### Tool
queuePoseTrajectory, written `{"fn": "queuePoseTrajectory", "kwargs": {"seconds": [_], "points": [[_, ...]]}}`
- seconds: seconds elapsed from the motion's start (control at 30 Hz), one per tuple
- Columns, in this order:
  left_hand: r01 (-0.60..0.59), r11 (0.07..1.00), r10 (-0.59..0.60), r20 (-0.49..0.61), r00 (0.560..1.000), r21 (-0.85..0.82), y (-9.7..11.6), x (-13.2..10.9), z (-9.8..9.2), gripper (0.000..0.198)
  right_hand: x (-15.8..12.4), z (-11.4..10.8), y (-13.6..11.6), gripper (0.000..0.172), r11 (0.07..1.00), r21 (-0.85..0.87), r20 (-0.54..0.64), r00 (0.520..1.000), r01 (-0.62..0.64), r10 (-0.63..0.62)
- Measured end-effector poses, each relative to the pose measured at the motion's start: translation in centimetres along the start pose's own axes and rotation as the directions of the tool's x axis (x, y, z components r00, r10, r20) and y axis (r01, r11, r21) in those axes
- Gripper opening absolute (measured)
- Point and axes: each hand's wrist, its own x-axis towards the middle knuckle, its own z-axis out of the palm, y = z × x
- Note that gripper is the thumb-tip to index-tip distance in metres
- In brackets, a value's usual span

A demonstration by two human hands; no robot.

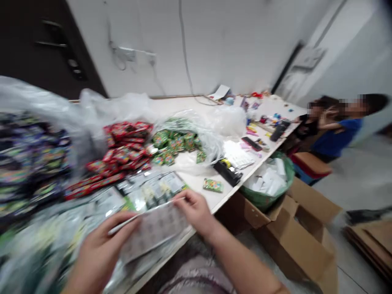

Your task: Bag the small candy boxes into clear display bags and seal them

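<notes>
head view: left hand [99,255] and right hand [196,212] gripping a printed plastic sheet [154,230], print unreadable

Bare left hand [99,255] and right hand [196,212]; creased mauve-grey clothing [196,281] (lap).

Bright, even indoor light, source out of view. White wall [214,49] pale, almost shadowless. Glare on clear plastic bags [39,102] and foil sachets [150,190]. Heavy motion blur over near-left packets [30,171], softer blur on left hand [101,253]. Wide-angle distortion tilts door [58,41] at frame edge. Dark shadow below table edge [211,212].
</notes>
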Motion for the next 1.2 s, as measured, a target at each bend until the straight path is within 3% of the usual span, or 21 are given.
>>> {"fn": "queuePoseTrajectory", "kwargs": {"seconds": [0.17,0.27,0.43,0.6,0.83,1.0,1.1,1.2], "points": [[0.028,0.977,-0.018,0.048,0.999,-0.21,-0.8,-0.7,0.1,0.031,-0.6,-1.1,0.3,0.027,0.995,-0.097,0.001,0.999,0.038,-0.038],[-0.002,0.976,0.02,0.081,0.997,-0.217,-0.7,-1.1,0.0,0.025,-1.1,-1.2,0.4,0.034,0.999,-0.051,0.023,1.0,-0.014,0.015],[-0.103,0.977,0.13,0.136,0.982,-0.187,-0.7,-1.6,-0.8,0.012,-1.6,-1.5,0.3,0.028,0.991,0.066,0.102,0.989,-0.113,0.106],[-0.21,0.96,0.242,0.17,0.955,-0.183,-1.1,-1.8,-0.9,0.005,-1.7,-1.8,0.5,0.021,0.999,0.034,0.177,0.984,-0.032,0.025],[-0.069,0.982,0.098,0.163,0.982,-0.177,-1.3,-2.2,-0.8,0.018,-2.1,-1.8,0.3,0.024,0.998,-0.031,0.177,0.983,-0.05,0.055],[-0.11,0.964,0.154,0.171,0.973,-0.242,-1.1,-2.2,-0.6,0.008,-1.9,-1.7,0.3,0.014,0.998,0.058,0.162,0.987,-0.028,0.019],[-0.124,0.955,0.169,0.152,0.974,-0.27,-1.0,-2.2,-0.3,0.007,-1.9,-1.5,0.3,0.016,0.998,0.067,0.134,0.991,0.018,-0.026],[-0.084,0.958,0.13,0.154,0.979,-0.274,-1.2,-2.2,-0.2,0.006,-2.0,-1.5,0.2,0.025,1.0,0.016,0.131,0.991,-0.014,0.011]]}}
